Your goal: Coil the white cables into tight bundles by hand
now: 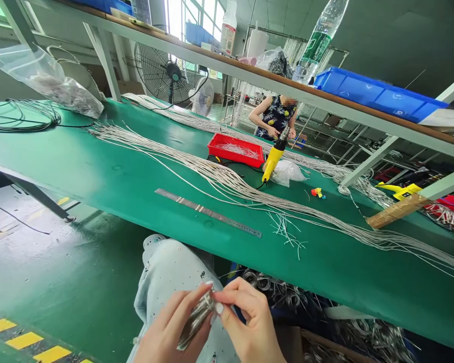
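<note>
Both my hands are low in the view, over my lap in front of the green table [109, 176]. My left hand [170, 330] is closed round a small bundle of shiny clear pieces [194, 320]. My right hand [249, 322] pinches the top end of the same bundle with thumb and forefinger. A long sheaf of pale wires [227, 181] lies across the table. A steel ruler [208, 213] lies flat near the front edge, with several short wire offcuts [285, 229] to its right.
A yellow heat gun [273, 156], a red tray [236, 149] and a clear bag [287, 172] stand at mid-table. A person in a dark patterned top [274, 118] works on the far side. A blue bin [378, 95] and bottles sit on the overhead shelf. Wire coils [287, 297] lie under the table.
</note>
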The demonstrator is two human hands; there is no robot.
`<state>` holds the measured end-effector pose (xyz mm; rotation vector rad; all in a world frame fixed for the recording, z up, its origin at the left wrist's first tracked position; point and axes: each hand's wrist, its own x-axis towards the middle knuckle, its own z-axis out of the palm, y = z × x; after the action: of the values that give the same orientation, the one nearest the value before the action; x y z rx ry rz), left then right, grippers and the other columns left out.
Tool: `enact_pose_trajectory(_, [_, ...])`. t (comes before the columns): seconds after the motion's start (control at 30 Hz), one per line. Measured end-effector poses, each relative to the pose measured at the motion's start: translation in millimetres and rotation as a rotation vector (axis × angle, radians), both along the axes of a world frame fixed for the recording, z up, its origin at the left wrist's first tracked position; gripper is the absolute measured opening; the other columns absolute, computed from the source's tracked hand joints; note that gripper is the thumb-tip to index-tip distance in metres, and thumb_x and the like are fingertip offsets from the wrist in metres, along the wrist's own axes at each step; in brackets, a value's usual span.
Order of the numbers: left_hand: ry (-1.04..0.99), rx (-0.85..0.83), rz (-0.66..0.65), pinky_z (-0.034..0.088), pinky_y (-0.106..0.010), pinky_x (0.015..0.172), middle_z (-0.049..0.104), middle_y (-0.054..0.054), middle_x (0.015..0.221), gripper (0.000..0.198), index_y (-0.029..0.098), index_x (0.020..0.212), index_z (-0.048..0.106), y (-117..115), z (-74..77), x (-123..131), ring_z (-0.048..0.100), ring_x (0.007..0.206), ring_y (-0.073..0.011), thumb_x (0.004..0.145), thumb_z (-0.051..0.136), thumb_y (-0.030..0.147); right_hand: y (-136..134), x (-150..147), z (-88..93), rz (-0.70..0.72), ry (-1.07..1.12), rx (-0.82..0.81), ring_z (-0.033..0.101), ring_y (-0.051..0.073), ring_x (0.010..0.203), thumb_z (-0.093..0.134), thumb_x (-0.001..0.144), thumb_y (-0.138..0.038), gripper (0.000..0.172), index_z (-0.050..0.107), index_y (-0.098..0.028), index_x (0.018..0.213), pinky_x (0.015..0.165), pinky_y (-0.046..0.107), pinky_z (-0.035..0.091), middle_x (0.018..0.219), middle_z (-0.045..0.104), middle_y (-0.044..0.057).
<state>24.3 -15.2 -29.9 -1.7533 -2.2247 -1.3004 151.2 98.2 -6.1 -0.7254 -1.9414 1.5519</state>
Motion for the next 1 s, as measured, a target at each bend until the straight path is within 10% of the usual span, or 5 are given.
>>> enact_pose_trajectory(0.3, [0.115, -0.040, -0.056, 0.057, -0.017, 0.073, 0.060, -0.004, 0.103, 0.040, 0.029, 0.132, 0.053, 0, -18.2, -6, 0.069, 0.084, -0.0110, 0.094, 0.058, 0.020, 0, -13, 0.9, -0.030, 0.000, -0.163, 0.062, 0.019, 0.080, 0.059, 0.084, -0.017, 0.012, 0.070, -0.016, 0.079, 0.070, 0.029, 0.050, 0.089, 0.060, 0.006])
enact_pose_trajectory(0.73, [0.081, 0.010, 0.041, 0.055, -0.016, 0.080, 0.070, -0.003, 0.100, 0.040, 0.021, 0.134, 0.048, 4, -10.2, -4, 0.070, 0.088, -0.0111, 0.095, 0.056, 0.026, 0, -10, 3.3, -0.026, -0.064, 0.107, 0.061, 0.018, 0.083, 0.057, 0.085, -0.016, 0.006, 0.062, -0.019, 0.084, 0.077, 0.030, 0.049, 0.089, 0.062, 0.003])
enact_pose_trajectory(1.0, [0.124, 0.018, -0.066, 0.055, -0.013, 0.082, 0.071, -0.004, 0.104, 0.030, 0.020, 0.122, 0.057, 4, -10.2, -14, 0.071, 0.093, -0.0109, 0.093, 0.061, 0.026, 19, 1, 9.8, 0.168, -0.076, 0.247, 0.062, 0.016, 0.094, 0.055, 0.083, -0.005, 0.037, 0.063, -0.024, 0.114, 0.086, 0.026, 0.051, 0.104, 0.062, 0.003])
